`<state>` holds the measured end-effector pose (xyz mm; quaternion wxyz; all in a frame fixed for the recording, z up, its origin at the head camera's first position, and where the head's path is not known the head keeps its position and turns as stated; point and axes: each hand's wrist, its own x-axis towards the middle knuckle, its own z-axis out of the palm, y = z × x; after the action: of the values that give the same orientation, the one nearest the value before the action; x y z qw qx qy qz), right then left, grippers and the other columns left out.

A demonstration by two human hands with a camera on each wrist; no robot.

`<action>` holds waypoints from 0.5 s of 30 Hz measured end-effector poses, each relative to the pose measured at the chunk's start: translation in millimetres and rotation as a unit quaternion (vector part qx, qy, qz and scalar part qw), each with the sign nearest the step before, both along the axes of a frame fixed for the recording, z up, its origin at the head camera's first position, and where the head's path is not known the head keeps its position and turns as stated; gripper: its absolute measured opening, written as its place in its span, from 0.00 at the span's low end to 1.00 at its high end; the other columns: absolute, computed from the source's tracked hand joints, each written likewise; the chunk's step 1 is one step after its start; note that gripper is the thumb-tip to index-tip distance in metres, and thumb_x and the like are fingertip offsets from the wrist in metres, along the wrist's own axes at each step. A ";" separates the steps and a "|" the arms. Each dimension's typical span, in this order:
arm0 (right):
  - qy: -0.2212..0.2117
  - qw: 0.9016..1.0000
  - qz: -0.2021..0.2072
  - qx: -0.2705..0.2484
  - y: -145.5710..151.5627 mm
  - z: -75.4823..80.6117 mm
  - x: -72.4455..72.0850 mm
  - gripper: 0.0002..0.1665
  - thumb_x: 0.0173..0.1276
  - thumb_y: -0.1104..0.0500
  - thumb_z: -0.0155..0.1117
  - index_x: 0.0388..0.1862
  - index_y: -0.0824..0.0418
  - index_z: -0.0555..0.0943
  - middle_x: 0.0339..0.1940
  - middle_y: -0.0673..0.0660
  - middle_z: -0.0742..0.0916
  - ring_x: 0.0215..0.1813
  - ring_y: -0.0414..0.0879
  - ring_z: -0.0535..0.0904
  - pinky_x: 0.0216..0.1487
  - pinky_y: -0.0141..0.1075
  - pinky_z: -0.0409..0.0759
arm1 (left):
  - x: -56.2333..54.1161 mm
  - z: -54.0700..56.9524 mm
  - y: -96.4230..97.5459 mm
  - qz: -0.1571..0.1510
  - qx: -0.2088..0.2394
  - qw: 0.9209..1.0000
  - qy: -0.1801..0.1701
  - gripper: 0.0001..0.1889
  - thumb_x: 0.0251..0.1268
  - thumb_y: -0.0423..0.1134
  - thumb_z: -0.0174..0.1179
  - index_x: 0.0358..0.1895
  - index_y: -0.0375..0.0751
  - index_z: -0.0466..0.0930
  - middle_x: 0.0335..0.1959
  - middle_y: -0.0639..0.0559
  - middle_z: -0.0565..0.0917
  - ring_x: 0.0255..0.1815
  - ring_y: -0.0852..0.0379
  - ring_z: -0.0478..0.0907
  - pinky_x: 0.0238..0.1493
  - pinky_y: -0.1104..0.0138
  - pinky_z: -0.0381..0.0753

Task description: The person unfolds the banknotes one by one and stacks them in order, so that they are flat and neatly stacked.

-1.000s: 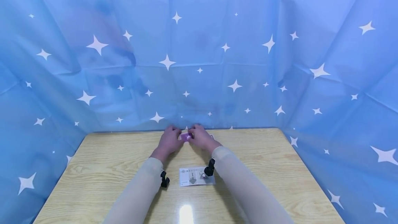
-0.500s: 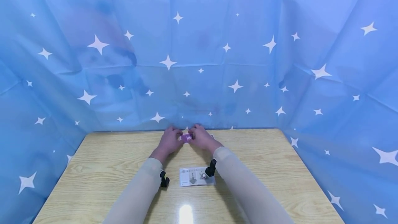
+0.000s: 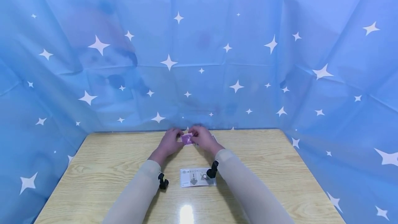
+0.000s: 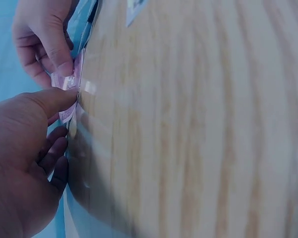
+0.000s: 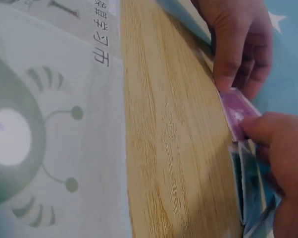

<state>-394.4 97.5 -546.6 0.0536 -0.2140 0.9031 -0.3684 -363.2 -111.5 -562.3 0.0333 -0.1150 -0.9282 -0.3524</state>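
Observation:
A small purple play banknote (image 3: 187,139) is at the table's far edge, between both hands. My left hand (image 3: 170,142) pinches its left end, the thumb lying on the near face. On the other end, my right hand (image 3: 203,139) pinches it between thumb and fingers. In the right wrist view the purple note (image 5: 236,110) stands tilted. Below it, by the right hand (image 5: 290,168), are greenish folded notes (image 5: 240,186), partly hidden by the fingers.
A larger pale play banknote (image 3: 194,177) printed with a 1 lies flat on the wood-grain table (image 3: 124,168), nearer the body and partly behind the right wrist's black camera (image 3: 212,169). A blue starry curtain (image 3: 199,78) hangs along the table's far edge and sides.
The right hand has shifted slightly, and more of the purple note's face shows between the hands. Both hands still hold it. The whole head view has drifted a little.

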 end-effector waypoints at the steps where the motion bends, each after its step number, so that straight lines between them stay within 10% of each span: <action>1: -0.001 1.000 -0.003 -0.009 0.7 0.1 0.5 0.18 0.77 0.67 0.72 0.63 0.56 0.86 0.51 0.51 0.87 0.53 0.46 0.84 0.55 0.40 0.87 | 0.3 0.0 -0.1 -0.001 0.000 1.000 -0.004 0.24 0.64 0.36 0.77 0.62 0.36 0.84 0.66 0.38 0.80 0.68 0.37 0.77 0.74 0.44 0.77; 15: -0.002 0.990 -0.005 -0.141 8.1 6.9 7.2 0.16 0.77 0.68 0.72 0.60 0.61 0.89 0.48 0.51 0.91 0.49 0.47 0.86 0.50 0.40 0.89 | 12.3 5.4 -2.6 -0.013 0.170 0.985 -0.029 0.20 0.73 0.28 0.71 0.65 0.35 0.81 0.60 0.42 0.84 0.60 0.44 0.84 0.67 0.49 0.84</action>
<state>-387.1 105.6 -539.7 0.0229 -0.2140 0.8433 -0.4924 -350.9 -114.1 -556.9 0.0214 -0.1095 -0.8539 -0.5083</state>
